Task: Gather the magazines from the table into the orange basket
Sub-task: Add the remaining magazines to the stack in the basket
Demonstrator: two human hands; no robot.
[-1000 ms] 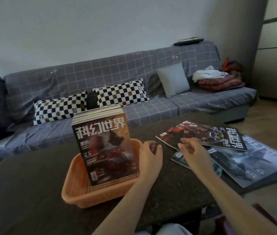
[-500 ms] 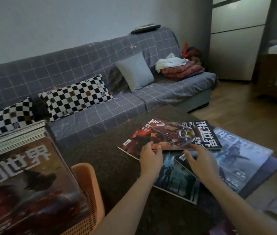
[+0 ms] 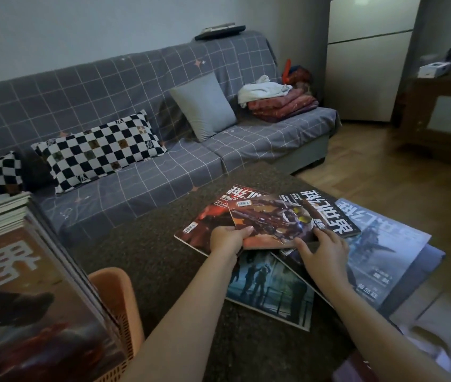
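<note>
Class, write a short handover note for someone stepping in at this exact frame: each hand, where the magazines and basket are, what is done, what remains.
Left hand: gripping the near edge of the top magazine.
Right hand: on the same magazine's near right corner, grip unclear.
Basket: lower left on the table, already holding an upright stack.
Done: that stack is in.
Left: the top magazine and the loose pile under it, at least four in all.

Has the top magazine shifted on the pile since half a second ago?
Yes. The top magazine, gripped by the left hand and right hand, has slid rightward, uncovering the red magazine beneath it.
</note>
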